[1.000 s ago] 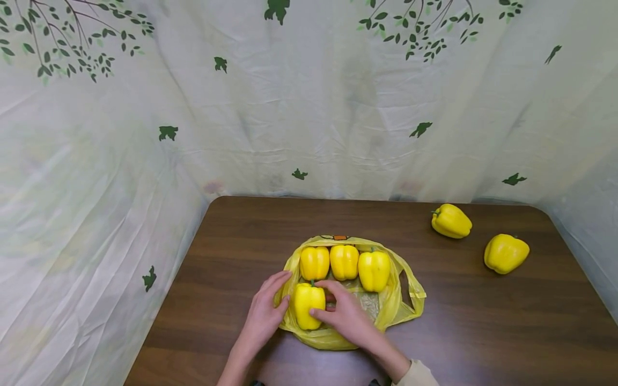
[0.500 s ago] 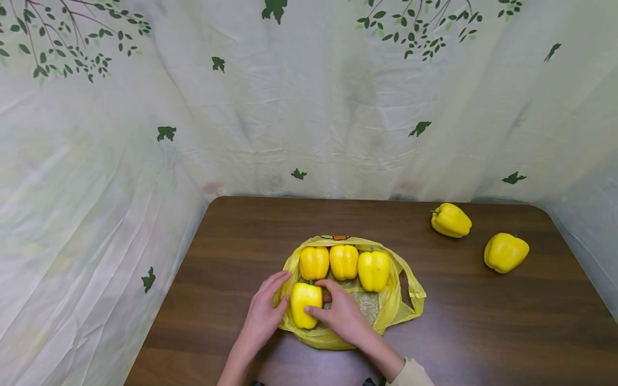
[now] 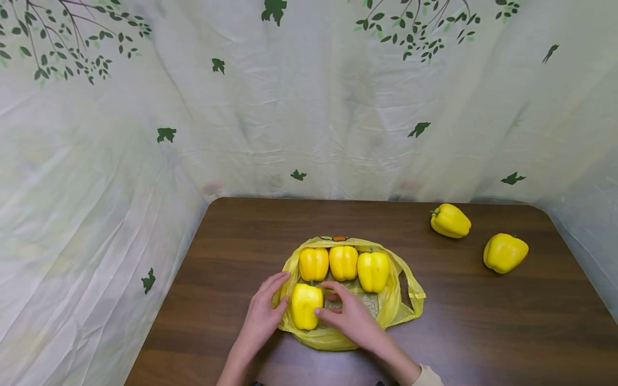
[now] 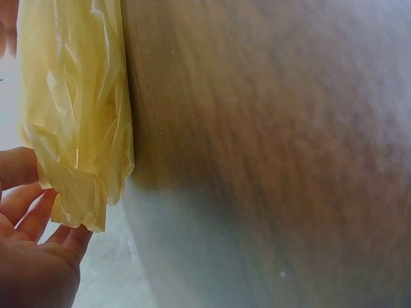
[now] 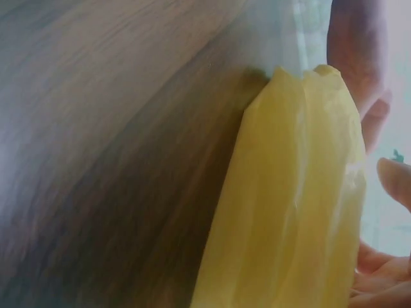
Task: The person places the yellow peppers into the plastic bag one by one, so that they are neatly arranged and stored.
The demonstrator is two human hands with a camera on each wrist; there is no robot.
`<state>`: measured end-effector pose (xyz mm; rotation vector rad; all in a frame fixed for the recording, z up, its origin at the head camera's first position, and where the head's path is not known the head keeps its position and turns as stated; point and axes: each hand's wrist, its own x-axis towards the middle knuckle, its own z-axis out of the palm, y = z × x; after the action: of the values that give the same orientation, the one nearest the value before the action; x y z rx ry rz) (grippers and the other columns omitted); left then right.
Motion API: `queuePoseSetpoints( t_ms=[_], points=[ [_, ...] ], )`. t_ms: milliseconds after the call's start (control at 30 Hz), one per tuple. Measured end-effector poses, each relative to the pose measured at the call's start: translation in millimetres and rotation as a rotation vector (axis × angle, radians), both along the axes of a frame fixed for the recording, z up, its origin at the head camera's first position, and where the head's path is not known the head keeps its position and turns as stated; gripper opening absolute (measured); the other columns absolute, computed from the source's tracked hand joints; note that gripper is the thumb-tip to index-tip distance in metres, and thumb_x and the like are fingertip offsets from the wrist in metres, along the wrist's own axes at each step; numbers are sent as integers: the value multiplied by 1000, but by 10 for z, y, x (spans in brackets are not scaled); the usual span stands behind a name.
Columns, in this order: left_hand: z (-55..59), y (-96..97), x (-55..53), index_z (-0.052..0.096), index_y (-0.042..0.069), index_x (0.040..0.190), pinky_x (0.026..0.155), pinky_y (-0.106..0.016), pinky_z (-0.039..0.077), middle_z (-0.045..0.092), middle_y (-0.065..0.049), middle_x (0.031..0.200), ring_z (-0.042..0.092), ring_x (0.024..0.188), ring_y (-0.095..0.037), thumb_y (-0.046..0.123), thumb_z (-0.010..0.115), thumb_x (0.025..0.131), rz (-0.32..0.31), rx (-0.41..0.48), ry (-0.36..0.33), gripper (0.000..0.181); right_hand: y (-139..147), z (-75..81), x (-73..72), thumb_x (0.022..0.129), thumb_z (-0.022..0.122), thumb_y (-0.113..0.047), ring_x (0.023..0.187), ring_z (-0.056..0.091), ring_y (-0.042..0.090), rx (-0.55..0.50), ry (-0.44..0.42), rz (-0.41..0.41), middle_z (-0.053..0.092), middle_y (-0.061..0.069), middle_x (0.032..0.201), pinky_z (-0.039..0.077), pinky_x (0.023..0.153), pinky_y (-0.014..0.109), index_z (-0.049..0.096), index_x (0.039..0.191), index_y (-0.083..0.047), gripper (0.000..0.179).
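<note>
A yellow plastic bag (image 3: pixel 333 341) lies spread with its mouth up. Inside, along the far side, sit three yellow bell peppers (image 3: pixel 373 272); another bell pepper (image 3: pixel 306 306) is at the near left. My left hand (image 3: pixel 262 311) holds the bag's left rim between thumb and fingers; in the left wrist view, the bag's crumpled edge (image 4: pixel 77 128) hangs over those fingers (image 4: pixel 76 239). Beside the near-left pepper is my right hand (image 3: pixel 354 321), thumb tip at the pepper's right edge and fingers spread away from it. The right wrist view shows mostly the bag's outer wall (image 5: pixel 289 205).
Two more yellow bell peppers lie on the brown wooden table (image 3: pixel 232 230): one pepper (image 3: pixel 451 221) near the back edge, another pepper (image 3: pixel 505 253) farther right. The bag's loop handle (image 3: pixel 414 292) flops to the right. A leaf-patterned curtain (image 3: pixel 309 107) hangs behind the table.
The near-left pepper shifted slightly left with my right hand on it. Since then, my right hand has eased right and its fingers have loosened from the pepper. My left hand has stayed at the rim.
</note>
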<state>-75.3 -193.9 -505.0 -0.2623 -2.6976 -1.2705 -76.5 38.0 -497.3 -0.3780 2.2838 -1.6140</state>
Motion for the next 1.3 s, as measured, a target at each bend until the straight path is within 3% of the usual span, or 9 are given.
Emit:
queuePoseSetpoints(
  t_ms=[300,500,833,1300],
  points=[
    [-9,-9,3,63,8,131,105,-44,41,58,-2,132,53,124,-25,-6,72,83,0,14,-4,50,210,106,33,89,72,-40,117,55,33,16,-26,-33,53,12,136,52,90,47,51,139,-14,60],
    [-5,-9,0,63,8,131,105,-45,41,58,-2,132,53,125,-25,-6,72,83,3,22,-8,50,354,154,60,88,74,-37,115,56,32,13,-23,-60,55,11,134,52,90,45,52,138,-20,57],
    [-10,-14,1,63,8,130,104,-45,42,58,-2,132,53,124,-24,-6,73,83,9,26,-3,50,605,174,49,85,77,-33,114,57,33,21,-14,-114,57,12,131,52,91,47,53,138,-17,60],
    [-9,-19,9,63,8,131,105,-47,41,57,-1,133,52,125,-24,-5,73,83,0,32,-2,51,1051,230,-30,84,79,-24,117,57,29,104,151,-234,56,5,135,53,91,47,55,135,-15,56]
  ],
)
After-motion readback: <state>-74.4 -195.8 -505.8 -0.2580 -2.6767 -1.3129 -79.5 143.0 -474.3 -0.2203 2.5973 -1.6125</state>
